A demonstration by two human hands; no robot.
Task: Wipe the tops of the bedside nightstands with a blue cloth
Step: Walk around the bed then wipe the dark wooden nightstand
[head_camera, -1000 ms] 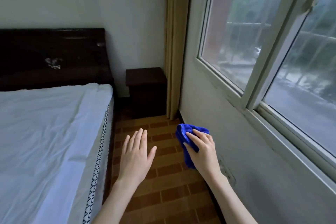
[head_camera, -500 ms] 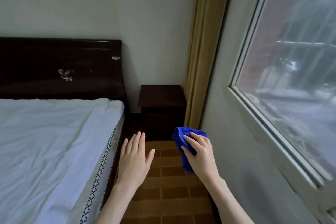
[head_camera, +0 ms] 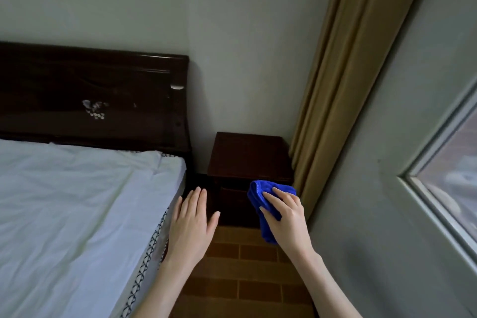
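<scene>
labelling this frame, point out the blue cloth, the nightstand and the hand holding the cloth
blue cloth [head_camera: 258, 192]: head view, upper folded edge
nightstand [head_camera: 249, 155]: head view, middle of its dark top
right hand [head_camera: 287, 217]: head view, back of the hand

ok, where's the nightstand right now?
Head view, centre: the nightstand stands in the corner against the back wall, between the headboard on its left and the curtain on its right.

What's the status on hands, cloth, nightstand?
Right hand gripping bunched blue cloth; left hand open, empty. Cloth short of dark wooden nightstand, top unwiped. Nothing on top; beige curtain beside it.
</scene>
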